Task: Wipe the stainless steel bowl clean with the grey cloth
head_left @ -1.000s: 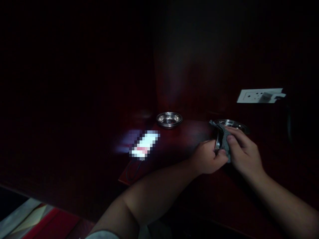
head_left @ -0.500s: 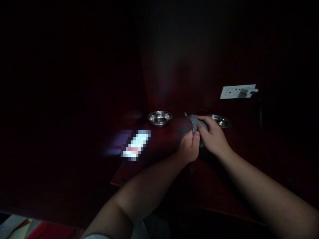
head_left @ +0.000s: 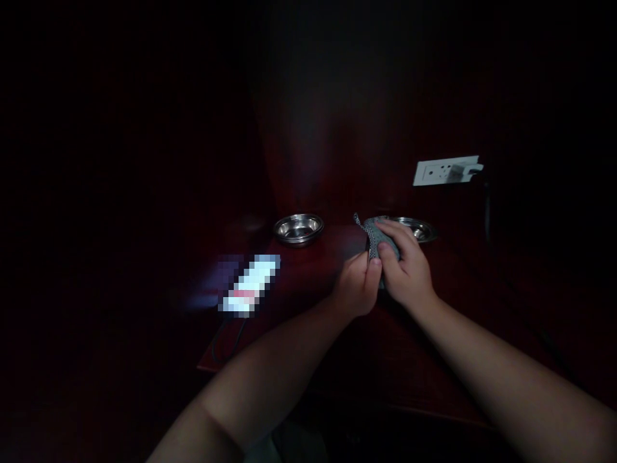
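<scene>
My left hand [head_left: 357, 287] is closed on the edge of a shiny metal dish, which is mostly hidden behind the fingers and the cloth. A grey cloth [head_left: 380, 239] with a dark-and-white patterned border is wrapped over that dish. My right hand [head_left: 411, 267] presses the cloth against it, fingers bent over the far side and thumb on the near side. Just behind the right hand lies a shallow steel dish [head_left: 428, 231], partly covered from view. To the left of both hands, some steel bowls [head_left: 299, 241] sit nested on the dark red table.
A glowing phone-like screen [head_left: 251, 286], blurred out, lies near the table's left corner with a thin cable [head_left: 215, 347] beside it. On the back wall is a white socket plate [head_left: 431, 172] with a plug [head_left: 465, 171] in it. The surroundings are very dark.
The view has shifted so that everything sits further left. Both hands have come closer together around the cloth, which now covers more of the metal dish.
</scene>
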Motion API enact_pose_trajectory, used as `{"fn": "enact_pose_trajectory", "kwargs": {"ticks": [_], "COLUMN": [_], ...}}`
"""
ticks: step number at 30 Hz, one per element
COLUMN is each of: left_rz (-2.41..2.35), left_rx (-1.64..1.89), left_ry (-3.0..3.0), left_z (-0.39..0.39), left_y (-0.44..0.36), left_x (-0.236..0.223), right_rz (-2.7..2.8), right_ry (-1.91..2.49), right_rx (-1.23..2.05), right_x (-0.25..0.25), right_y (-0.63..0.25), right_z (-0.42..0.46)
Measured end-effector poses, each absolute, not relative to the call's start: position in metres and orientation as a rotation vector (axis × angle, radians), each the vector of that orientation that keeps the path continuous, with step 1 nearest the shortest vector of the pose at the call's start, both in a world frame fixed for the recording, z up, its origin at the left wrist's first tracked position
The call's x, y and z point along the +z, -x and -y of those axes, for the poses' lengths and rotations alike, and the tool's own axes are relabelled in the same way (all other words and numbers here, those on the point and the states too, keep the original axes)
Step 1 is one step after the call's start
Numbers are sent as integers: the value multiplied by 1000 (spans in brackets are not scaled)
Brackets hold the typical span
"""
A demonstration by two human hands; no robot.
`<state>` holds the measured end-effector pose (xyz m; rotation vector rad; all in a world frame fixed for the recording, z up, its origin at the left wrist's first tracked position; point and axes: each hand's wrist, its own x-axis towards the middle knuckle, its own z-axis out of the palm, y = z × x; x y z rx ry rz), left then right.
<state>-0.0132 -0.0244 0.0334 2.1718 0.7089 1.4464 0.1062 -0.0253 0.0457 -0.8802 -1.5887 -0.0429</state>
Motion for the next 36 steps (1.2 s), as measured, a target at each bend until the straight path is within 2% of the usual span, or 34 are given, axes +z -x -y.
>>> {"fn": "enact_pose_trajectory", "kwargs": {"ticks": [12,21,28,36], "left_rz": [-733,-775,-747,-494], "left_rx": [1633,1587,1493,1354], "left_ry": [-2151,-1983,-1701,-1008], "left_z": [27,31,32,23], "left_y": [15,11,5,-9], "left_x": [30,30,31,33], "right_rz": [1705,1779,1800,1837], "right_ry": [844,885,904,948], "right_rx": [-262,-432,-503,-500], "right_x": [49,47,44,38], "right_y": [-102,-99,-102,-111], "right_z": [33,32,24,12]}}
